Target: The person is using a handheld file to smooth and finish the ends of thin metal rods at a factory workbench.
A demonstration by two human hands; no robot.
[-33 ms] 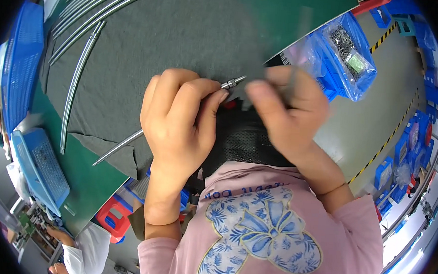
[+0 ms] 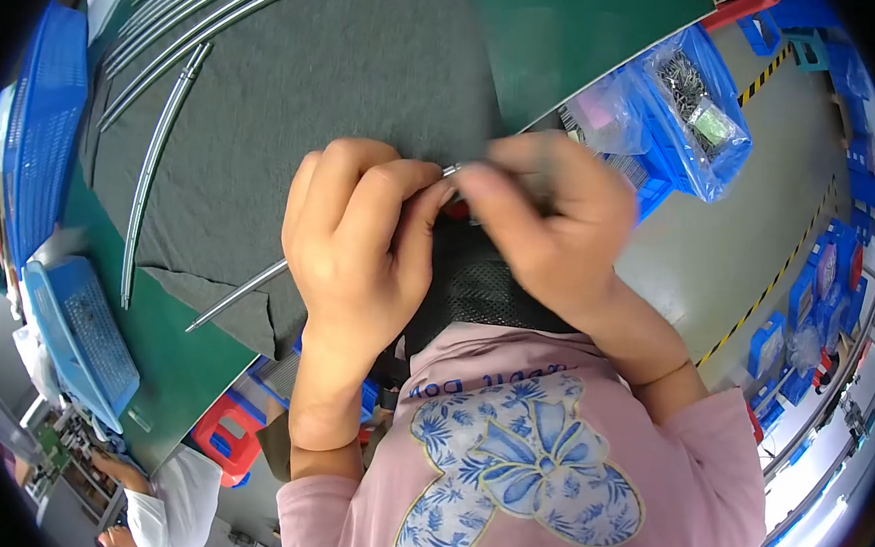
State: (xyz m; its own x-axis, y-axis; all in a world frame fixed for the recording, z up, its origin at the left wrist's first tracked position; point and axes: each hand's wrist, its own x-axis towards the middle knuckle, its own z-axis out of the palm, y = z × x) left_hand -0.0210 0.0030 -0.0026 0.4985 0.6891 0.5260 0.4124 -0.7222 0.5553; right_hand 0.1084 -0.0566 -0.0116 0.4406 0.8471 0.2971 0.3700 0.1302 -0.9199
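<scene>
Rod (image 2: pixel 241 297) lay gripped in my closed left hand (image 2: pixel 359 244) at frame centre, my right hand (image 2: pixel 546 215) pinching something, perhaps a small fitting, onto its tip, with more rods (image 2: pixel 154 161) waiting upper left.

Your left hand (image 2: pixel 359 239) sits at the centre of the frame, fingers curled tight, knuckles up, forearm rising from the lower edge; your right hand (image 2: pixel 551 215) lies just right of centre, fingertips pinched and meeting the left hand's fingertips; its forearm runs in a pink sleeve toward the lower right.
</scene>
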